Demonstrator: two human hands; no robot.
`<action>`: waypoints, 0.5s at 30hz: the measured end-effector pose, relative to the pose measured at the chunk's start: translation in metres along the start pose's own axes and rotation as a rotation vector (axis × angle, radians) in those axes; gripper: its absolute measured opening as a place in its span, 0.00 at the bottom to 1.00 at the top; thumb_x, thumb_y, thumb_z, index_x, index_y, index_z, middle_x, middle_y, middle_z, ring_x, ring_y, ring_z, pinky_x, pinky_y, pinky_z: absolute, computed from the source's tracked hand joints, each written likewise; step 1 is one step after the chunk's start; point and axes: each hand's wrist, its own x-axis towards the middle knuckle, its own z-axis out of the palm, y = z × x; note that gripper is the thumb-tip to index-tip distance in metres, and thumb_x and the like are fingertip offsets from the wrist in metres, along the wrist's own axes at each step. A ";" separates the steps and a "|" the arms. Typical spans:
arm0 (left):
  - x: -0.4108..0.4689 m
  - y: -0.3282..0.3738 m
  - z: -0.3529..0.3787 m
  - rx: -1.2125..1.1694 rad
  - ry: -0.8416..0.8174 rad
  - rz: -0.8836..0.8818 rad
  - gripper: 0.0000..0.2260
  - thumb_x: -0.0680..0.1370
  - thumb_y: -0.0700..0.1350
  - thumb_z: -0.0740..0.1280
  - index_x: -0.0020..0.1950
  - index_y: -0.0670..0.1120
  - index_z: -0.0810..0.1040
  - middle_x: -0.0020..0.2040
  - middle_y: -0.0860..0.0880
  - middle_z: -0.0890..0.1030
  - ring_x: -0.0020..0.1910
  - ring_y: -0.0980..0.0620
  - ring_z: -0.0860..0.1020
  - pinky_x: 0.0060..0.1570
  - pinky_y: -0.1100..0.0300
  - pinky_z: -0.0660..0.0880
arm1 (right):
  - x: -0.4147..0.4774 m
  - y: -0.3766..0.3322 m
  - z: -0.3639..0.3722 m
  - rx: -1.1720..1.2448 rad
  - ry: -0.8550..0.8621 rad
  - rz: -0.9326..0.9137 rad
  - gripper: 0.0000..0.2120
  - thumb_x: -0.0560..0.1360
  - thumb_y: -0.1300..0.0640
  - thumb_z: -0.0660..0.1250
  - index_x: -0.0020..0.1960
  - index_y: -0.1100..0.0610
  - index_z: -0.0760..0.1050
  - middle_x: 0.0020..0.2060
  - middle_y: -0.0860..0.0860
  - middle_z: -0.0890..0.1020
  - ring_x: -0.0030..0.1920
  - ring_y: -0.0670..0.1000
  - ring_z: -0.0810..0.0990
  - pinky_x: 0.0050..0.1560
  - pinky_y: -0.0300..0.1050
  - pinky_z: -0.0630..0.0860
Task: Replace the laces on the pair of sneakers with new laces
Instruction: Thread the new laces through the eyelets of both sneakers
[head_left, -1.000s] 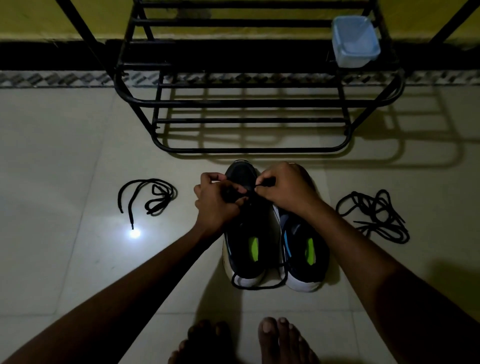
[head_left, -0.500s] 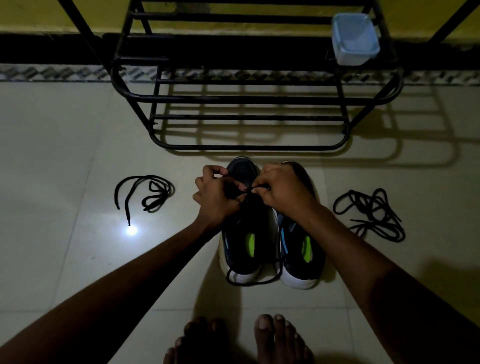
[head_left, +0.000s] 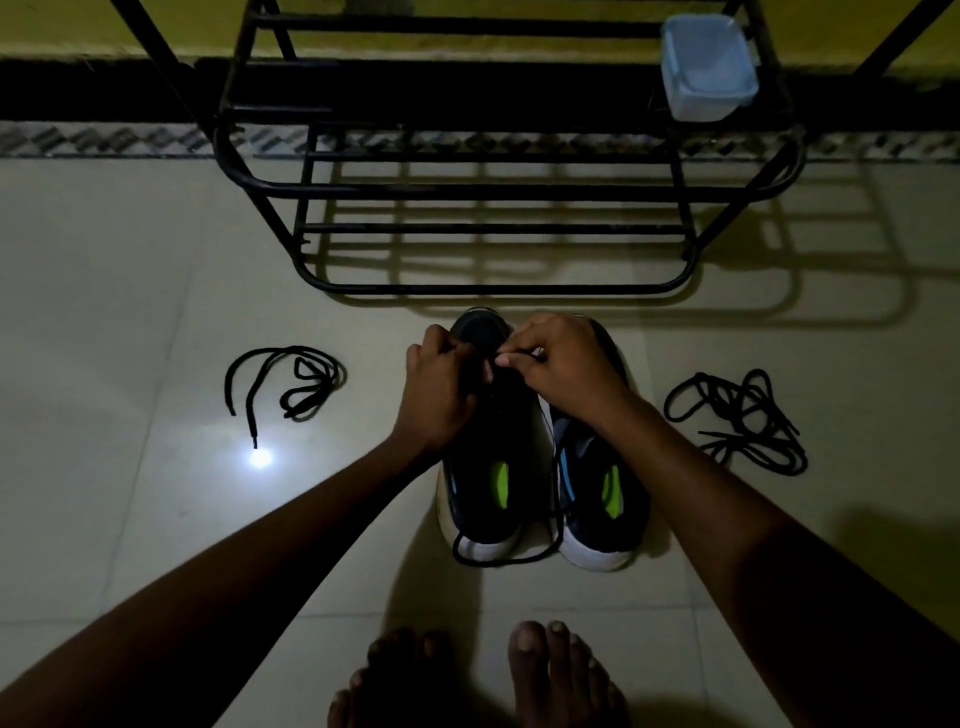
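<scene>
Two dark sneakers with white soles stand side by side on the floor, the left sneaker (head_left: 491, 467) and the right sneaker (head_left: 602, 499), toes pointing away from me. My left hand (head_left: 439, 387) and my right hand (head_left: 566, 369) meet over the left sneaker's front eyelets. Both pinch a black lace (head_left: 506, 558) whose loose end loops round the heel of the left sneaker. The eyelets themselves are hidden under my fingers.
One loose black lace (head_left: 291, 384) lies on the tiles to the left, a tangled bundle of black laces (head_left: 737, 421) to the right. A black metal shoe rack (head_left: 493, 192) stands just beyond the sneakers, with a pale plastic box (head_left: 706, 67) on it. My bare feet (head_left: 478, 680) are at the bottom.
My hands have stayed at the front of the left sneaker with small finger movements. The lace loop at the heel has shifted slightly.
</scene>
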 end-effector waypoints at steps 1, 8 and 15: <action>0.000 -0.002 0.001 0.035 -0.045 -0.023 0.08 0.72 0.42 0.73 0.49 0.43 0.81 0.45 0.48 0.73 0.49 0.38 0.75 0.48 0.49 0.69 | 0.001 -0.002 -0.001 0.019 0.015 -0.004 0.04 0.72 0.60 0.76 0.46 0.59 0.87 0.44 0.52 0.86 0.46 0.49 0.83 0.53 0.42 0.78; -0.015 -0.017 -0.029 -0.745 0.043 -0.393 0.06 0.82 0.33 0.61 0.48 0.43 0.70 0.50 0.42 0.83 0.46 0.47 0.81 0.47 0.53 0.77 | 0.009 -0.003 0.002 0.025 -0.063 0.048 0.04 0.74 0.60 0.74 0.48 0.57 0.87 0.45 0.51 0.87 0.48 0.47 0.84 0.53 0.37 0.75; -0.028 -0.002 -0.063 -1.235 0.197 -0.620 0.11 0.83 0.30 0.53 0.49 0.44 0.67 0.36 0.46 0.71 0.34 0.51 0.72 0.39 0.53 0.76 | 0.015 -0.001 0.001 -0.021 -0.129 0.080 0.05 0.74 0.58 0.74 0.49 0.54 0.87 0.46 0.49 0.87 0.50 0.46 0.84 0.56 0.35 0.74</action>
